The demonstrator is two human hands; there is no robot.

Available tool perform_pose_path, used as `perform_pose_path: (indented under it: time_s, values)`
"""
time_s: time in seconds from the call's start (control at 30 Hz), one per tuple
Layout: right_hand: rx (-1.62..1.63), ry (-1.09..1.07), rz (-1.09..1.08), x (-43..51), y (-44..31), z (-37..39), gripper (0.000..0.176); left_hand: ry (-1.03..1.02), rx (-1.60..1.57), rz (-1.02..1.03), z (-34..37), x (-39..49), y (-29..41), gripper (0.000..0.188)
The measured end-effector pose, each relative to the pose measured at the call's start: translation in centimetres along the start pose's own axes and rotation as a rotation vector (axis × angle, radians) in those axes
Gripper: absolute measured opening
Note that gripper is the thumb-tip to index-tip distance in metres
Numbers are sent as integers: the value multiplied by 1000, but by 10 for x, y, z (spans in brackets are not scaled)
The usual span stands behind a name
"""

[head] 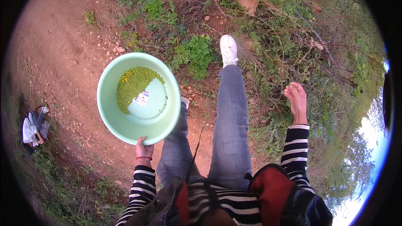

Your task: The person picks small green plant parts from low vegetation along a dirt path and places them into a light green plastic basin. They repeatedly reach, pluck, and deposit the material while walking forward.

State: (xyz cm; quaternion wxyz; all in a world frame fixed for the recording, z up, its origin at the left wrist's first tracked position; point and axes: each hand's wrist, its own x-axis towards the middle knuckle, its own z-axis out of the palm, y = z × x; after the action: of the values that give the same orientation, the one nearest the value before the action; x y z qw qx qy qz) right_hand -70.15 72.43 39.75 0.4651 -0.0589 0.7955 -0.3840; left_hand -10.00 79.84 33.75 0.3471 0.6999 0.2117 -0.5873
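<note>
A pale green plastic basin (105,106) is at the left, with small green buds or seeds (138,80) piled over about half its bottom and a few yellow bits among them. A small printed label (142,98) lies on the bare part of the bottom. My left hand (144,149), with a red bead bracelet, grips the near rim, thumb on top. My right hand (295,95) is raised at the right before the brush, its fingers curled and thumb and fingertips together; whether something tiny is between them cannot be told.
Reddish dirt track (62,53) with small stones runs along the left. Weeds, dry twigs and a large dry leaf (249,3) cover the ground ahead; dense brush (329,69) stands right. A white shoe (228,50) is forward. Another person (30,130) crouches far left.
</note>
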Motion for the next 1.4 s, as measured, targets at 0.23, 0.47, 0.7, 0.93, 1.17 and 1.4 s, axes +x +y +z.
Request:
perform_pose_path:
  time_s: [0.23, 0.47, 0.7, 0.93, 1.17, 1.4]
  values:
    - [-332, 23, -11, -18, -41, 50, 10, -19, -109, -30, 1, 0, -2, 48]
    - [58, -51, -175, -44, -120, 84, 16, -5, -148, 20, 3, 6, -13, 44]
    - [23, -375, -79, -53, -118, 183, 17, 43, 187, 115, 43, 70, -32, 40]
    - [-251, -862, 129, 16, -76, 304, 17, -112, 287, 28, 146, 159, -91, 34]
    - [-475, -1028, 245, 103, -13, 366, 19, -171, 406, 52, 225, 221, -151, 33]
    - [-338, -1271, 422, 139, 27, 408, 18, -33, 298, 280, 224, 245, -140, 38]
